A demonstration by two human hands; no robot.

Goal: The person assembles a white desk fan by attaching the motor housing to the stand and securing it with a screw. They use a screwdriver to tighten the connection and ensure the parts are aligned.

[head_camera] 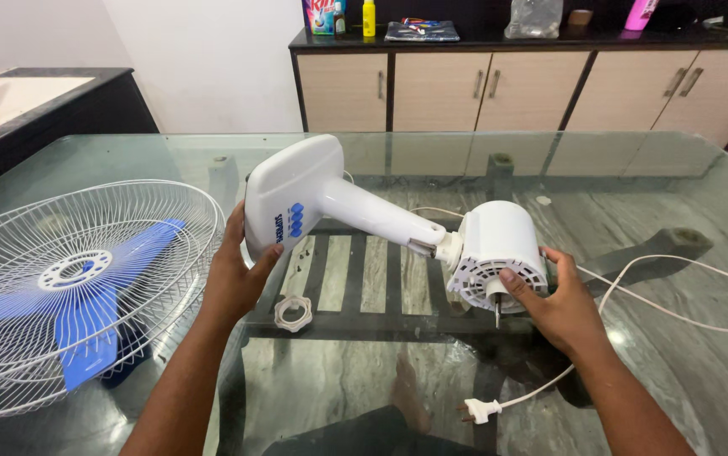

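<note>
Nearest item: white plug (pixel 475 411) on a loose cord (pixel 676 291) trailing over the glass table (pixel 634 169).
Item: white fan body (pixel 381 221), held above the table between both hands.
Left hand (pixel 235 279): fingers wrapped around the base housing.
Right hand (pixel 560 306): fingers clamped on the motor head (pixel 499 253), thumb beside the bare shaft (pixel 497 311).
Also: white plastic nut (pixel 293 312); wire grille (pixel 77 287) over a blue blade (pixel 85 325), left.
Risks I see: the heavy motor end slipping and striking glass; shaft scratching it; cord snagging.

Both hands grip white fan body (pixel 355 211) over glass table (pixel 676 355).
</note>
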